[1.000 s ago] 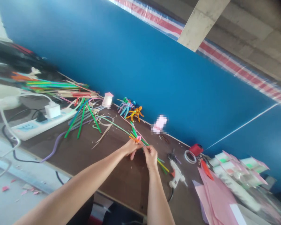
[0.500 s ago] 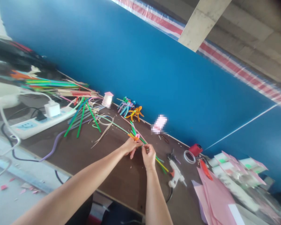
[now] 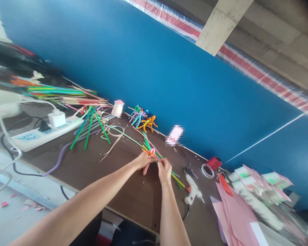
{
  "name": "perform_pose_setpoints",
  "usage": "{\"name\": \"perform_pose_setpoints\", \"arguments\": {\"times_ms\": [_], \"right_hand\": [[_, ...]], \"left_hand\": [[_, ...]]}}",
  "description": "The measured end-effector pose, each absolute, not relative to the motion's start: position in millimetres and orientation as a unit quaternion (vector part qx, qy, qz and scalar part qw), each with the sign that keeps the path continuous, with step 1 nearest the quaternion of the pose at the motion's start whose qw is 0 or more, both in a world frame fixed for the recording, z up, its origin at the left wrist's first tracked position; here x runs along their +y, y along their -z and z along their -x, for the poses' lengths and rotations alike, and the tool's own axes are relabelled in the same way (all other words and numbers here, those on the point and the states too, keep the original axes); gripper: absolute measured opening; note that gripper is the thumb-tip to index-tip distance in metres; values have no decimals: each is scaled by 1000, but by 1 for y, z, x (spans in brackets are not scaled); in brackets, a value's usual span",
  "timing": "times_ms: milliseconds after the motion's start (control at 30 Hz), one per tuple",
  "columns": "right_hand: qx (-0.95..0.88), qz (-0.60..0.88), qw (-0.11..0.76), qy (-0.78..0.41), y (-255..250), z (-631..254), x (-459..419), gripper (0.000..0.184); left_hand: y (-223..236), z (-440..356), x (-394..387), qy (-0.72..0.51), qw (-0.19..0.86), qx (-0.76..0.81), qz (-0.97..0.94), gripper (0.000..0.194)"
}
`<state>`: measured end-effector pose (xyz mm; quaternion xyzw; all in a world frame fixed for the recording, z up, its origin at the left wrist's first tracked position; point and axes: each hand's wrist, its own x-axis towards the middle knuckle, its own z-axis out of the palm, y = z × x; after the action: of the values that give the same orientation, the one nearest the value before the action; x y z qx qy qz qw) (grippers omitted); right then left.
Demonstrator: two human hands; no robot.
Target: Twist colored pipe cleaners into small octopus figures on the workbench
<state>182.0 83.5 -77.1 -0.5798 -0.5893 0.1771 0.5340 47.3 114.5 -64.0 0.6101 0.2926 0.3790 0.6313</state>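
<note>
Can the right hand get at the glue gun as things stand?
Probably yes: the glue gun lies close to the right hand on the wooden tabletop, with only the straw ends between, though that hand must first release the bundle.

No legible text, label, brand, number or sign appears in this view: the pixelated pink object (image 3: 174, 135) at the rear edge of the desk (image 3: 133, 201) is blurred past reading, and any markings on the white power strip (image 3: 42, 134) are too small to tell.
</note>
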Motion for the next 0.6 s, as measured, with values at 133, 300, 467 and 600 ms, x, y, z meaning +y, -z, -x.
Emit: {"name": "perform_pose_setpoints", "arguments": {"times_ms": [133, 300, 467, 600], "right_hand": [[-582, 572, 539, -209, 83, -185, 85, 14], [-581, 565, 544, -216, 82, -186, 84, 14], [-601, 555, 542, -192, 73, -180, 81, 13], [-614, 555, 534, -170, 70, -176, 79, 11]], "left_hand": [[68, -49, 114, -379, 604, 289, -639, 30], [68, -49, 112, -379, 584, 288, -657, 34], [70, -50, 117, -420, 603, 308, -604, 25], [73, -52, 121, -435, 613, 321, -576, 23]]}}
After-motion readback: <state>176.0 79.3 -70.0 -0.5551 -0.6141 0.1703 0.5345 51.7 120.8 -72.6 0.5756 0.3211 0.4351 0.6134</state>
